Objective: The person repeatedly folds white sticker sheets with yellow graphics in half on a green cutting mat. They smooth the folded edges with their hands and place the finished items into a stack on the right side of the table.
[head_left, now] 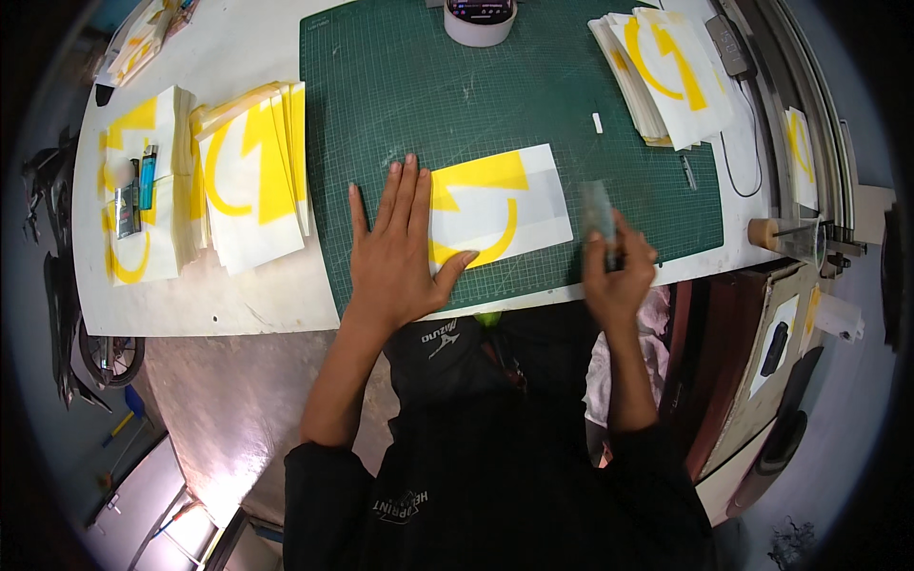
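Note:
A white sheet [476, 210] with yellow printed shapes lies slightly tilted on the green cutting mat [400, 95]. A greyer rectangle shows over part of its print. My left hand [395, 262] is open and flat at the sheet's left edge, fingers stretched away from me, thumb on its lower left corner. Just right of the sheet, my right hand [619, 271] is closed on a flat, greyish, see-through card-like piece [597, 211]. Motion blurs this piece, so its exact kind is unclear. It stands apart from the sheet's right edge.
Stacks of yellow-printed sheets [252, 190] lie left, one bearing a blue lighter [148, 178]. Another stack [666, 71] stands far right. A small white block [597, 123] and a slim cutter-like tool [687, 172] lie on the mat. A clear cup [800, 240] sits at the right edge.

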Demonstrator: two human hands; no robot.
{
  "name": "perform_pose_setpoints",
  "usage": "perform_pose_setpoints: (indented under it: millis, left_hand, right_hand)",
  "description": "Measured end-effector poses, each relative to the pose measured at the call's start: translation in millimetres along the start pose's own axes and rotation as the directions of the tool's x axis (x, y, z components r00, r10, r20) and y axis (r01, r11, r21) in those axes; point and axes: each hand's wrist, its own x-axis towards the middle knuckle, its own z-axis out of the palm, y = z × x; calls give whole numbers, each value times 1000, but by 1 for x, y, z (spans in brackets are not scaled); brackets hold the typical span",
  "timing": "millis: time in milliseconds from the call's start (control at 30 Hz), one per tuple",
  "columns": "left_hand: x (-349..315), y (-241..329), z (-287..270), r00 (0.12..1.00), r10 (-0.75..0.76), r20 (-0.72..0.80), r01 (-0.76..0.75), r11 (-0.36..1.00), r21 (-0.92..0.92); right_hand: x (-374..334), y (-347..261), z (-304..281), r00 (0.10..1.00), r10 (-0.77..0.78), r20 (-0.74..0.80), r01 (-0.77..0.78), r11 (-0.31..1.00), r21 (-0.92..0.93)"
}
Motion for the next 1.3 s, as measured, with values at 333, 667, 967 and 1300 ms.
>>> perform_pose_setpoints:
  millis: [333,667,967,1300]
  left_hand:
    - [-5,46,-15,957,-161,-241,165,986,-4]
    - [79,-11,-16,907,418,58,-369,853,-368]
    - [63,-21,-15,960,252,-123,-269,951,-151]
    - [61,-21,-18,963,260,-63,-267,949,-167]
  right_hand:
    - [38,-11,-11,946,-317,74,294,930,220]
    - [-58,-89,-9,672,-698,247,625,713,317]
    - [28,-45,3,755,-631,178,611,776,155]
    - [-27,-63,4,660,-723,204,672,690,270]
